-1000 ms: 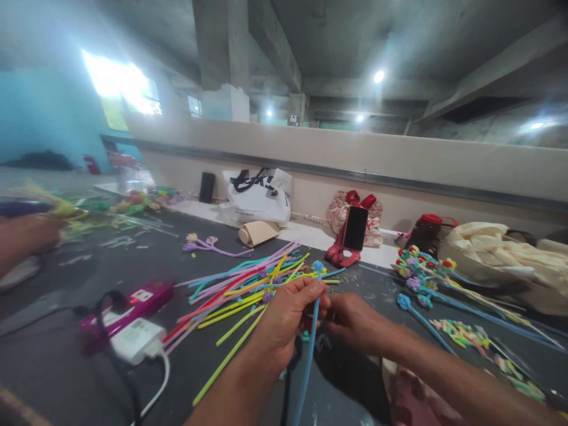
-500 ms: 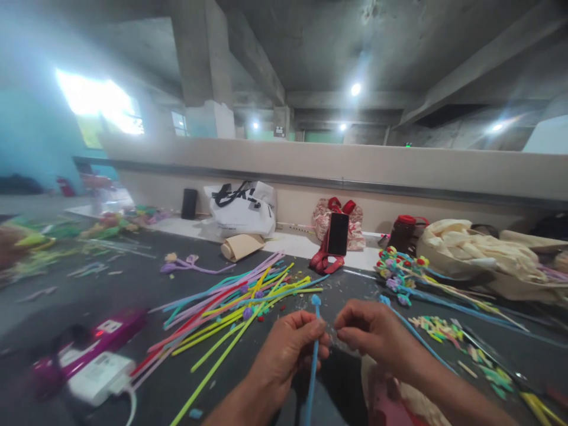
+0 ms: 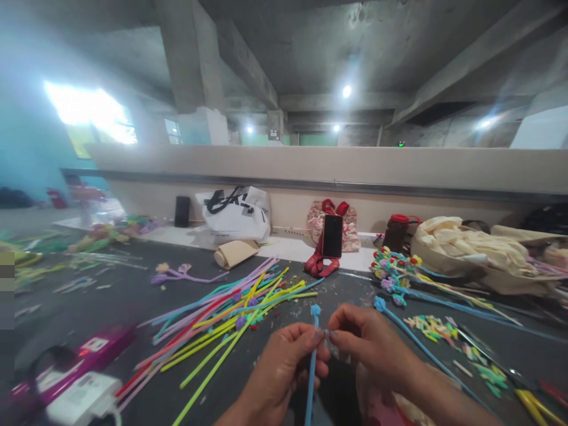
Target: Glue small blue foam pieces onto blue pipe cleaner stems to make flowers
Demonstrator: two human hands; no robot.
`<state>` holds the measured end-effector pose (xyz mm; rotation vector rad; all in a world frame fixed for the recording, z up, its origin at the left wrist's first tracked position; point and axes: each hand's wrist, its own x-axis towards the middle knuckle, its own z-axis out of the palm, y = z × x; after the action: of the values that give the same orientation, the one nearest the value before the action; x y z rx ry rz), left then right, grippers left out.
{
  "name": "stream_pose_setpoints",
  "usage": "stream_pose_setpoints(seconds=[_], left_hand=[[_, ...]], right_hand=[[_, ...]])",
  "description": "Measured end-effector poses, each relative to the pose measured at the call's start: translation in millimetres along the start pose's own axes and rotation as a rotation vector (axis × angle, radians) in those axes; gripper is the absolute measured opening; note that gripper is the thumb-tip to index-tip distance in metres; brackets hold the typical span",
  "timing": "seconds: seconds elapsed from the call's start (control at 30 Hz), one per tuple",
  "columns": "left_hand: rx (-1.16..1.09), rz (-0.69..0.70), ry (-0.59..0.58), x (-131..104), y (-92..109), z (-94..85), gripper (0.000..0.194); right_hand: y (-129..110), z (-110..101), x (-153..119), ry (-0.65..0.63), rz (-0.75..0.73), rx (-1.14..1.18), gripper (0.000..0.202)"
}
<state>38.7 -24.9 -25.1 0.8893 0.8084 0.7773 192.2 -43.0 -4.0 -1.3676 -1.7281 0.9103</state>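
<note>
My left hand [image 3: 290, 358] is closed around a blue pipe cleaner [image 3: 311, 384], which stands nearly upright with a small knotted blue tip above my thumb. Close by on the right, the thumb and forefinger of my right hand [image 3: 373, 340] pinch together at the left thumb's tip. A tiny bluish bit shows between the two hands, too small to name. Beyond the right hand lies another blue pipe cleaner [image 3: 410, 331] with a knotted end. Left of my hands a loose pile of coloured pipe cleaners [image 3: 222, 319] spreads over the dark table.
A bunch of pipe-cleaner flowers [image 3: 393, 269] lies at the right, near cut pieces [image 3: 430, 328] and yellow-handled scissors [image 3: 528, 402]. A phone [image 3: 332, 236] leans at the back beside a white bag [image 3: 237, 216]. A purple power strip [image 3: 106, 343] with a white charger [image 3: 84, 399] sits left.
My right hand has come left, and its pinched fingertips now meet my left thumb. The left hand keeps its hold on the pipe cleaner. The view has shifted slightly.
</note>
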Motion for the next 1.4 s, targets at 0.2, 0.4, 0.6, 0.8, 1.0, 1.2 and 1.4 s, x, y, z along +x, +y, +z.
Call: stream_pose_setpoints(seconds=[0.2, 0.4, 0.6, 0.8, 1.0, 1.2, 1.4], left_hand=[[-0.020, 0.008, 0.009, -1, 1, 1.4, 0.029], [-0.037, 0.023, 0.027, -3, 2, 2.3, 0.029], [-0.028, 0.019, 0.020, 2, -2, -0.9, 0.027], [0.011, -0.024, 0.017, 8, -2, -7.7, 0.023], [-0.011, -0.035, -0.014, 9, -3, -6.4, 0.030], [0.052, -0.027, -0.049, 10, -3, -6.0, 0.030], [0.074, -0.017, -0.068, 10, -5, -7.7, 0.033]], right_hand=[[0, 2, 3, 0.026, -0.015, 0.124, 0.008], [1, 7, 1, 0.027, 0.031, 0.084, 0.005], [8, 10, 0, 0.093, -0.025, -0.093, 0.007], [10, 9, -1, 0.058, -0.073, -0.067, 0.007], [14, 10, -3, 0.038, -0.061, -0.052, 0.007], [22, 10, 2, 0.004, -0.028, -0.007, 0.013], [17, 10, 2, -0.109, 0.087, 0.356, 0.016]])
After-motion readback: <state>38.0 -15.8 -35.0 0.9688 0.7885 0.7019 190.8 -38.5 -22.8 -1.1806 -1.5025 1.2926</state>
